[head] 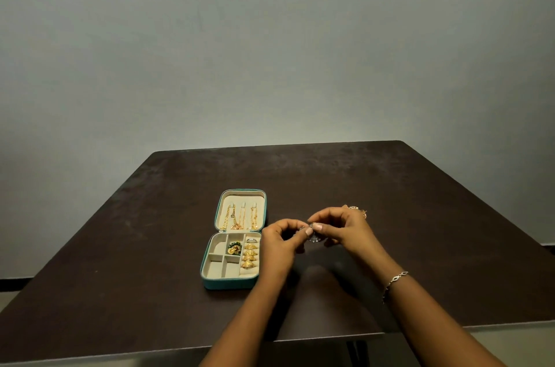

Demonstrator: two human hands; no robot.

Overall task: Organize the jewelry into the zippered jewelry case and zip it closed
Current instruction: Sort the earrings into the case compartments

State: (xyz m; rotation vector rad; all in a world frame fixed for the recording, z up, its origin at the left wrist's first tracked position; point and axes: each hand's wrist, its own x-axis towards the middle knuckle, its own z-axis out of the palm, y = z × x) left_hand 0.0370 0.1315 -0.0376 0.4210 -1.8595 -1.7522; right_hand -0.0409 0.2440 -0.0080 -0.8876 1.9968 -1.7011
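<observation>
A teal zippered jewelry case (225, 283) lies open on the dark table, left of centre. Its lid holds gold chains (239, 218) hung on hooks. The base has beige compartments: several gold rings (250, 255) in the right-hand roll and a green-and-gold piece (234, 247) in a middle slot. Just right of the case, my left hand (279, 242) and my right hand (342, 228) meet above the table. Both pinch a small silver earring (312, 234) between fingertips. More gold jewelry (357, 210) lies on the table behind my right hand, partly hidden.
The dark brown table (420, 231) ends at a front edge near my forearms and a far edge by the grey wall (270, 51). A silver bracelet (395, 281) sits on my right wrist.
</observation>
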